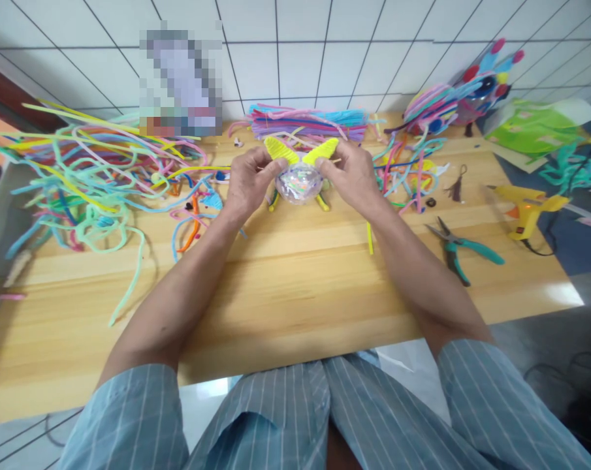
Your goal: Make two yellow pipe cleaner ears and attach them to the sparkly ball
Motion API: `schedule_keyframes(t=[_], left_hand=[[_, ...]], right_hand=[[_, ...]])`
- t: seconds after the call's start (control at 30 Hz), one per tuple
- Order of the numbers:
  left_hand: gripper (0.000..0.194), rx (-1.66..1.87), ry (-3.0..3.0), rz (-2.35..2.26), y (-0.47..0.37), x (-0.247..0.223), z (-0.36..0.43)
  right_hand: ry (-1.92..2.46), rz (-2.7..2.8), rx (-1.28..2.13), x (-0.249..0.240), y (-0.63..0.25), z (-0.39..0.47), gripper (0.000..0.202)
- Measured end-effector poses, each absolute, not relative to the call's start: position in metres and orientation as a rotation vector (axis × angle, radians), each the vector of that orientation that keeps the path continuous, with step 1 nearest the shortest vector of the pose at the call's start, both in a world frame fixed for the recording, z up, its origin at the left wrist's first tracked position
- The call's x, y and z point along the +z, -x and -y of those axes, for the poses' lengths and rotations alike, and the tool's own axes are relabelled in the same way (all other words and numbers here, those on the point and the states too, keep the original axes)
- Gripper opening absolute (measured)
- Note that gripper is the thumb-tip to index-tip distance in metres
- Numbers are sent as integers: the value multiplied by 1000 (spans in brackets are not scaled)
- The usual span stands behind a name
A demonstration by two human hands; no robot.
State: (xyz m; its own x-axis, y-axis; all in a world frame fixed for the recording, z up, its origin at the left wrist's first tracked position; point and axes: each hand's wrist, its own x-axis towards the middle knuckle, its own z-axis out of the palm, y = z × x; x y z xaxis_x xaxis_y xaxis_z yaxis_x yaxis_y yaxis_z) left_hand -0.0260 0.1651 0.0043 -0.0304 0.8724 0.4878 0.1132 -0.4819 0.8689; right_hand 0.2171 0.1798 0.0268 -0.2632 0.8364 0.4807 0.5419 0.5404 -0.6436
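Note:
Near the back of the wooden table, a clear, shiny plastic ball [300,184] sits between my two hands. Two ribbed yellow ear-shaped pieces [281,150] made of fuzzy stems stand at its top, spread in a V. My left hand [251,179] pinches the left yellow piece at its base, thumb towards the ball. The right yellow piece [320,151] is pinched the same way by my right hand [351,175]. Two dark-and-yellow ends [323,202] stick out from below the ball; I cannot make out what they belong to.
Tangled coloured pipe cleaners [104,176] cover the table's left side. A bundle of pipe cleaners [307,123] lies along the wall. Right of my arm are teal-handled pliers [464,251] and a yellow glue gun [527,207] with a cord. A finished-looking colourful figure [481,88] stands back right.

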Motion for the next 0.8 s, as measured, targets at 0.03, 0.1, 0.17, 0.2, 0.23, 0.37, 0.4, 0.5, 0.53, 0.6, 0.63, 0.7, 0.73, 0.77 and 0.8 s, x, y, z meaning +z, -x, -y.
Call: schedule_keyframes(t=[0.03, 0.1, 0.17, 0.2, 0.23, 0.37, 0.4, 0.5, 0.53, 0.6, 0.63, 0.7, 0.73, 0.77, 0.8], left_hand=[[54, 1568, -1624, -1044, 26, 4, -166], [52, 1569, -1624, -1061, 27, 5, -166], [50, 1576, -1633, -1101, 28, 6, -165], [50, 1577, -1640, -1120, 28, 7, -164], [49, 1575, -1649, -1135, 28, 8, -164], [47, 1553, -1678, -1125, 28, 12, -161], [46, 1549, -1682, -1117, 28, 13, -160], [46, 1545, -1689, -1111, 28, 14, -160], [45, 1546, -1687, -1113, 28, 14, -160], [44, 1545, -1677, -1120, 28, 13, -161], [43, 1543, -1671, -1123, 29, 13, -161], [41, 1541, -1666, -1128, 29, 12, -162], [41, 1541, -1666, -1129, 30, 11, -162], [41, 1542, -1667, -1128, 30, 11, -162], [42, 1543, -1668, -1127, 31, 10, -163]], right_hand=[[1126, 1952, 453, 28, -217, -179, 45], [1141, 1961, 462, 30, -216, -178, 41], [1153, 1971, 463, 33, -216, -176, 38], [1157, 1975, 463, 33, -215, -176, 37], [1159, 1979, 462, 34, -215, -176, 36], [1173, 1986, 460, 33, -214, -177, 32], [1179, 1988, 457, 32, -214, -177, 31], [1194, 1988, 443, 31, -214, -179, 30], [1195, 1988, 438, 30, -214, -179, 29], [1193, 1989, 430, 30, -214, -180, 29], [1191, 1990, 428, 30, -214, -180, 29], [1181, 1995, 433, 29, -214, -181, 29], [1175, 1998, 437, 29, -214, -182, 30], [1169, 1998, 437, 28, -214, -182, 30], [1165, 1999, 436, 28, -215, -182, 30]])
